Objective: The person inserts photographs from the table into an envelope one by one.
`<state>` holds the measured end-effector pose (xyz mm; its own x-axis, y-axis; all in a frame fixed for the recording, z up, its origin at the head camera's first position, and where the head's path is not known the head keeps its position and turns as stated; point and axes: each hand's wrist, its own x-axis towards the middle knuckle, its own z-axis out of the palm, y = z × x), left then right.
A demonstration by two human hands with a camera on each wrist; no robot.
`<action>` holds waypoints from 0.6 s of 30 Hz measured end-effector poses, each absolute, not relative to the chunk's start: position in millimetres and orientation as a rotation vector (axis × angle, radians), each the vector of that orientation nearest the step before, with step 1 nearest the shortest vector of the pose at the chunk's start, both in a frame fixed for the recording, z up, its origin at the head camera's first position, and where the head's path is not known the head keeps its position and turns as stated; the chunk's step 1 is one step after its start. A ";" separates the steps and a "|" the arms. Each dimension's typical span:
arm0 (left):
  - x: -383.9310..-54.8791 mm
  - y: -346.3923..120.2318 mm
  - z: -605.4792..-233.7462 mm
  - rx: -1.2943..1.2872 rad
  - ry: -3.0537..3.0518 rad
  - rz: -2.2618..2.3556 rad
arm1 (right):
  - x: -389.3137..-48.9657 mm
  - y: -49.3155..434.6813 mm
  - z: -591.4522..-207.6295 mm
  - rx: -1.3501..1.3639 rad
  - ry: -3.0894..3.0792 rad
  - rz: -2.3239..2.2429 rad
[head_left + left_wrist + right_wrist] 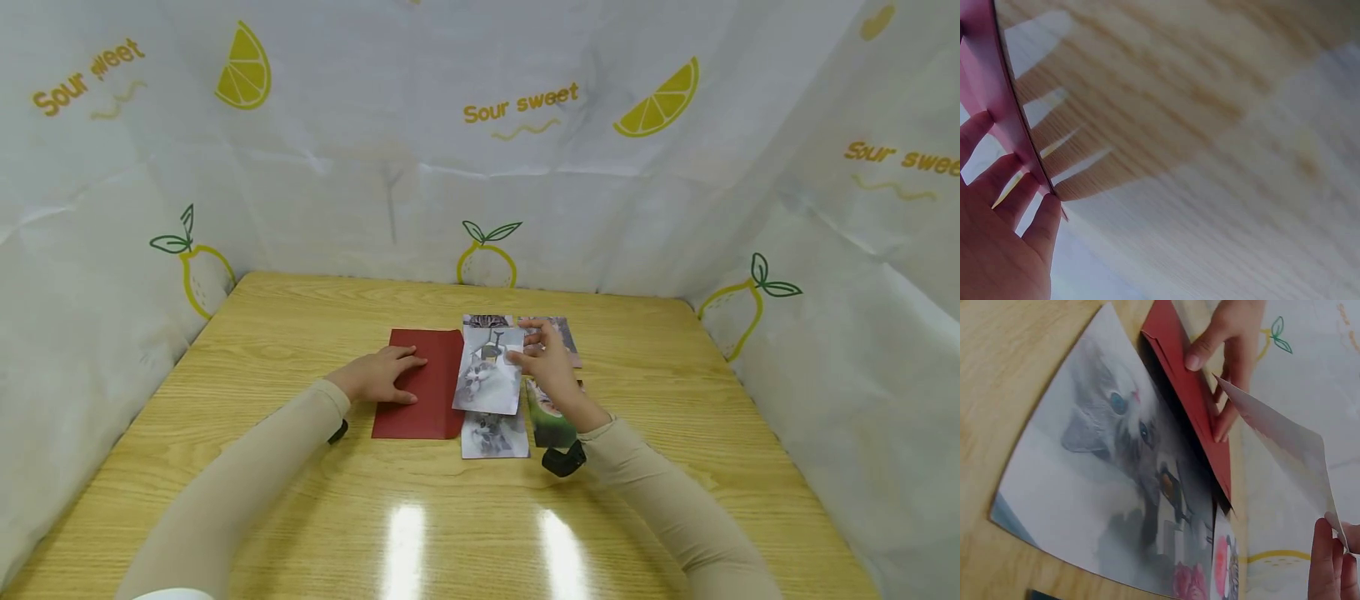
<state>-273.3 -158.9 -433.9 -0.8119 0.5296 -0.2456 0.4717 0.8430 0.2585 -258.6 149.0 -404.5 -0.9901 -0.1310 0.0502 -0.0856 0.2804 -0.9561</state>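
My left hand (378, 375) rests with spread fingers on a red envelope (438, 408), which lies flat on the table. The left wrist view shows these fingertips along the envelope's edge (1019, 119). Between thumb and fingers, my right hand (551, 367) pinches a cat picture card (487, 387) at its right edge, raised above the table beside the envelope. Partly covered below it lies another cat picture card (495, 437), seen larger as a grey-and-white cat card (1116, 462) in the right wrist view. The envelope's side shows a dark opening there.
A tabby-cat card (487, 320) peeks out behind the held one. Right of it lie a greyish card (566, 335) and a green-and-red card (555, 427), both partly behind my right hand. White lemon-printed cloth (375, 192) surrounds the wooden table (300, 517).
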 end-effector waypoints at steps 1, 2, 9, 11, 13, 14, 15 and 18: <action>-273.4 -158.9 -434.2 0.757 2.714 0.267 | -257.7 146.5 -406.6 -0.201 2.478 -1.847; -273.5 -159.0 -434.5 0.758 2.715 0.267 | -256.7 144.3 -408.7 -0.203 2.481 -1.840; -274.1 -159.1 -434.9 0.768 2.717 0.262 | -252.6 133.1 -419.4 -0.210 2.524 -1.819; -274.3 -159.2 -435.0 0.767 2.716 0.264 | -251.6 130.5 -420.9 -0.209 2.556 -1.791; -274.5 -159.2 -435.1 0.766 2.715 0.264 | -250.5 128.2 -422.2 -0.203 2.582 -1.765; -274.7 -159.1 -435.1 0.767 2.715 0.264 | -249.9 127.3 -422.9 -0.201 2.593 -1.754; -274.7 -159.1 -435.1 0.766 2.715 0.263 | -249.4 126.5 -423.5 -0.204 2.596 -1.748; -275.0 -158.9 -435.1 0.769 2.716 0.265 | -250.3 124.9 -427.3 -0.221 2.589 -1.750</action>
<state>-275.0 -158.9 -435.1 -0.8095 0.5360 -0.2396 0.4796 0.8390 0.2570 -250.3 124.9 -427.3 -0.9900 -0.1217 0.0709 -0.1112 0.3660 -0.9239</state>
